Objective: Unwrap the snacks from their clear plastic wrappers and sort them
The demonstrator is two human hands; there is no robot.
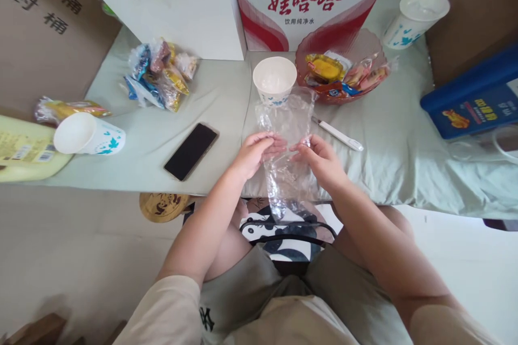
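A clear plastic bag (288, 135) hangs between my hands over the front edge of a pale green covered surface (226, 102). My left hand (256, 152) pinches the bag's left side and my right hand (319, 160) pinches its right side, fingers closed on the film. Just beyond the bag stands an upright white paper cup (274, 80). A white pen (338, 134) lies to the right of my right hand. A black phone (191, 151) lies face up to the left of my left hand.
A red bowl of wrapped snacks (339, 73) sits behind the pen. A pile of snack packets (159, 73) lies at back left. Cups lie tipped at left (89, 135) and back right (415, 19). A red-and-white carton (307, 0), brown boxes and a blue box (473, 99) ring the surface.
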